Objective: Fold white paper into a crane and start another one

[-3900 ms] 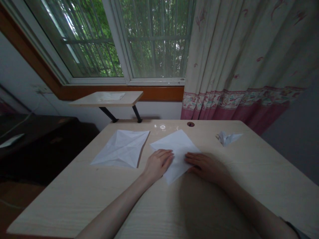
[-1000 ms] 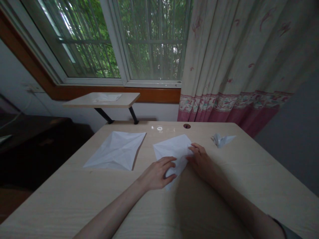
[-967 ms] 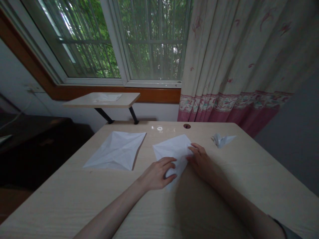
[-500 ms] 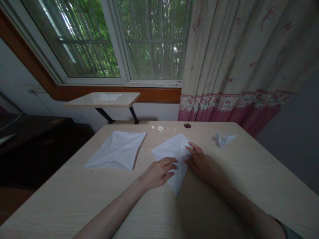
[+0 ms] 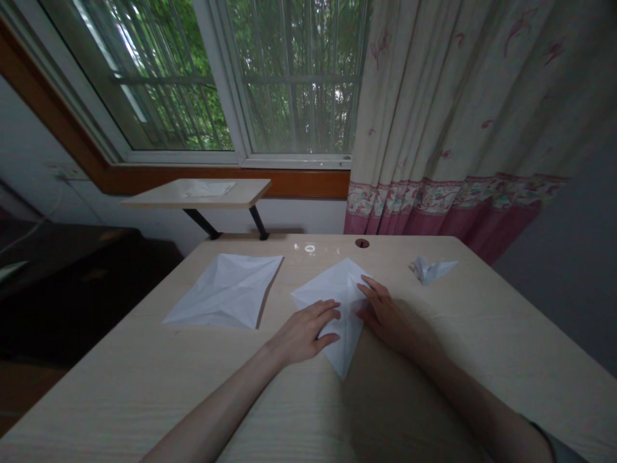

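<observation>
Our left hand (image 5: 311, 330), fingers loosely spread, presses on the left part of the white sheet (image 5: 348, 350) mid-bench; our right hand (image 5: 383, 314), fingers slightly curled, touches its right edge. Beyond, a folded paper piece (image 5: 431, 271) lies near the bench's (image 5: 231, 399) far right corner.

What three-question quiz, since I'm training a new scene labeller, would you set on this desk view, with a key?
1. Multiple choice: which thing do the left hand and the right hand both touch?
A) the curtain
B) the pointed white sheet
C) the raised shelf
2. True or false: a second white sheet, creased and spread open, lies on the desk to the left of both hands.
3. Fill in the missing word: the small folded paper figure lies to the ____ of the sheet under the hands.

Key: 1. B; 2. true; 3. right
</observation>
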Demonstrator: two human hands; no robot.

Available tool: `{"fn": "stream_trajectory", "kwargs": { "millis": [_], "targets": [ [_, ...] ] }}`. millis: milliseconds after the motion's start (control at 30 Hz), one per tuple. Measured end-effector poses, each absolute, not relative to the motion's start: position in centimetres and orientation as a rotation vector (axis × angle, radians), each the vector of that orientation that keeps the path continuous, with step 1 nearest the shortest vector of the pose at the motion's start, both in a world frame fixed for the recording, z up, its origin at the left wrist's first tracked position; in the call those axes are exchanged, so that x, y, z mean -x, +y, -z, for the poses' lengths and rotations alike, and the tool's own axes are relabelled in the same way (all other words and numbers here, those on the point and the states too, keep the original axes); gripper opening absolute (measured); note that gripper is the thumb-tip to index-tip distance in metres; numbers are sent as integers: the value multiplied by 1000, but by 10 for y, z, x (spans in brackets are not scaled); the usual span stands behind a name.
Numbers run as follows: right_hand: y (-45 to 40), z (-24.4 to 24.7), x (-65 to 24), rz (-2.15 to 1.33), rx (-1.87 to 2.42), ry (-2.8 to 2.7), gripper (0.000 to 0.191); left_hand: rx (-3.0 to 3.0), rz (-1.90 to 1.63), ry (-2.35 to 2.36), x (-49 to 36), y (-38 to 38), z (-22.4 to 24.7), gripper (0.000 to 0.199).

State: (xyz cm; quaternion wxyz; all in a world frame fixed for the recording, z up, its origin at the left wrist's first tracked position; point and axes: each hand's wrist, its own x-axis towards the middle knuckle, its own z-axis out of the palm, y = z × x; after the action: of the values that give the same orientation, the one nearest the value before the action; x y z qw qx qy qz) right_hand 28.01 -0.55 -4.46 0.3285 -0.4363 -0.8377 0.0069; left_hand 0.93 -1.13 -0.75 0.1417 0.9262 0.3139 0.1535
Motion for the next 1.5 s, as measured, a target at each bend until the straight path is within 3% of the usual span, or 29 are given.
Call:
{"fn": "stream_trajectory", "kwargs": {
  "millis": [500,933,1200,1333,1500],
  "targets": [
    [-4,42,-280,259,1230,-2186,50,-2842,-341,897,-19,-18,-6,46],
    [-1,41,-280,212,1285,-2153,47,-2846,-368,1001,-23,-18,2,49],
    [-6,27,-278,90,1370,-2213,13,-2841,-412,1032,-20,-12,2,48],
    [-8,22,-277,171,1393,-2334,25,-2817,-435,1037,-18,-12,7,48],
    [-8,21,-278,172,1413,-2344,27,-2789,-416,1010,-16,-10,11,47]
  ]
}}
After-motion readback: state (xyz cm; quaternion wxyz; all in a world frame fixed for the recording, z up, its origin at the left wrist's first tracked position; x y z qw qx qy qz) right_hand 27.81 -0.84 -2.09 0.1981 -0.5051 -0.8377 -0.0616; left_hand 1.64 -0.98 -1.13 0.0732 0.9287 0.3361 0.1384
